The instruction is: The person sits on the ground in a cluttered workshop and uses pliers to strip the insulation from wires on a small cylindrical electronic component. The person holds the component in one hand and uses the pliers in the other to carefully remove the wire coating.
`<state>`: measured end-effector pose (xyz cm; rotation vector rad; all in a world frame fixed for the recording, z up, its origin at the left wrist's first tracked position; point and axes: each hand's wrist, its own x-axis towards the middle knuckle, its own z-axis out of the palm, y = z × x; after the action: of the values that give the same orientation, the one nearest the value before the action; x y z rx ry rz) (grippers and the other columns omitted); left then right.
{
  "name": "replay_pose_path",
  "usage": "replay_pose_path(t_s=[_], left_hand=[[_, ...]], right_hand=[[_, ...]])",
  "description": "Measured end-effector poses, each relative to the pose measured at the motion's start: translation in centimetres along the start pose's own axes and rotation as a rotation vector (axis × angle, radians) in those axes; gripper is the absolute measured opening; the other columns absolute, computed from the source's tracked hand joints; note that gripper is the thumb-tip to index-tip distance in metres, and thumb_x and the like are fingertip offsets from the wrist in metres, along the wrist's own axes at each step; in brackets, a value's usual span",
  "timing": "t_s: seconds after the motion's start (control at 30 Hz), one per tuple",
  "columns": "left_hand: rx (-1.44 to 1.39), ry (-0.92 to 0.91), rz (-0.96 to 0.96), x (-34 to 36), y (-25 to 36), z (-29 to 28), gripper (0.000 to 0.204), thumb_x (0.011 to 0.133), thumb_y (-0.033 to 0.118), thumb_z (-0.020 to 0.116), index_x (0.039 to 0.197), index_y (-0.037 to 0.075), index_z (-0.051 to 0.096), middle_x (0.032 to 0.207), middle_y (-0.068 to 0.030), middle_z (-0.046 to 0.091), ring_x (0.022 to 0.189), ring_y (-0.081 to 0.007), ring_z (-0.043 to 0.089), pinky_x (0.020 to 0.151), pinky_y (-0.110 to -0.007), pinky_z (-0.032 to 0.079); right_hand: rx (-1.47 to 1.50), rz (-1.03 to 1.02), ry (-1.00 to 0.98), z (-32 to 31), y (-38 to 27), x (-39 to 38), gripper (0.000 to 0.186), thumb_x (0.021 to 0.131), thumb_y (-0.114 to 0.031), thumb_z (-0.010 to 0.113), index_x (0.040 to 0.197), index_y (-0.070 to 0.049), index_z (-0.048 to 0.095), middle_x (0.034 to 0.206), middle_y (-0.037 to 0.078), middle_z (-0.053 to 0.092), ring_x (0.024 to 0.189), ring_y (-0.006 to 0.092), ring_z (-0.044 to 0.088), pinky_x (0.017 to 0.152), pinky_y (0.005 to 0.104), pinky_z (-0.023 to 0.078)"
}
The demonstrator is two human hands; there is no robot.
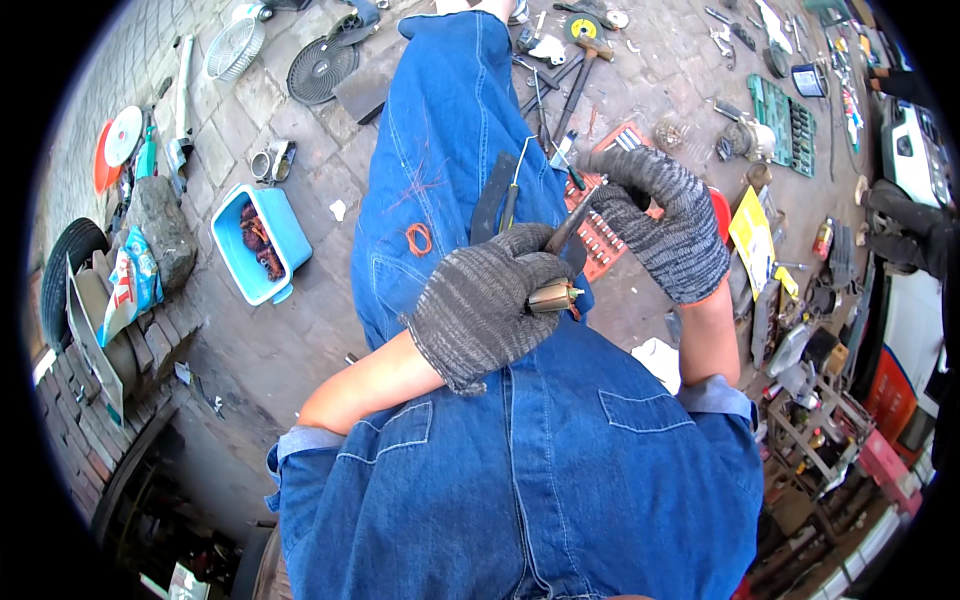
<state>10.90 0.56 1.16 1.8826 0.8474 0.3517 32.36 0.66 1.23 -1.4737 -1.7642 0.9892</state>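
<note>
Blue denim lap [435, 140], beneath both hands | my left hand [485, 295]: closed round copper-toned cylinder [552, 298] | my right hand [660, 215]: fingers bent at dark tapered tool's [569, 227] tip, pinch uncertain | tool: between hands | cylinder: protruding from left glove; best held lightly, wrists braced

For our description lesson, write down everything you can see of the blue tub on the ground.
The light blue tub is a roughly rectangular container, apparently plastic, with rounded corners, a pale rim and a small tab jutting from its near end. It stands opening upward on the paving, left of the person's blue denim clothing. Inside lie tangled, dark reddish-brown pieces, too small to identify. Neither left hand nor right hand touches it.
</note>
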Motion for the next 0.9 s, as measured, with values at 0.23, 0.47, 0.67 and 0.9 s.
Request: replay_pose_path(t_s=[0.23,0.47,0.67,0.9], left_hand=[[-0.041,0.02,0.014,-0.1,0.2,-0.3,0.036,0.06,0.015,0.071,0.095,0.013,0.064,0.112,-0.0116,0.055,0.097,-0.0289,0.057,0.08,-0.037,0.048],[-0.031,0.02,0.021,-0.1,0.1,-0.4,0.037,0.061,0.014,0.071,0.097,0.014,0.063,0.115,-0.0125,0.053,0.097,-0.0288,0.058,0.08,-0.036,0.048],[0.121,0.029,0.043,0.2,0.3,-0.2,0.033,0.068,0.021,0.068,0.098,0.01,0.061,0.11,-0.0113,0.055,0.087,-0.0296,0.06,0.071,-0.037,0.049],[0.15,0.143,0.104,1.3,0.7,-0.2,0.033,0.063,0.017,0.07,0.095,0.011,0.061,0.108,-0.0105,0.057,0.087,-0.0287,0.06,0.072,-0.037,0.049]], right_hand=[[0.186,0.129,-0.026,-0.2,-0.8,0.1,0.037,0.074,-0.002,0.066,0.11,-0.004,0.057,0.091,0.006,0.061,0.082,0.0123,0.057,0.075,0.0257,0.048],[0.528,0.248,0.04,0.8,0.4,-0.4,0.034,0.075,-0.003,0.065,0.108,-0.002,0.057,0.09,0.004,0.06,0.082,0.0103,0.056,0.074,0.0245,0.047],[0.114,0.218,0.135,1.9,-0.3,-0.3,0.01,0.079,-0.006,0.06,0.087,0.001,0.06,0.078,0.007,0.061,0.071,0.0122,0.057,0.064,0.026,0.046],[0.087,0.124,0.575,3.4,0.3,0.7,0.006,0.08,-0.004,0.056,0.081,0.001,0.059,0.076,0.008,0.061,0.064,0.0138,0.057,0.058,0.0269,0.045]])
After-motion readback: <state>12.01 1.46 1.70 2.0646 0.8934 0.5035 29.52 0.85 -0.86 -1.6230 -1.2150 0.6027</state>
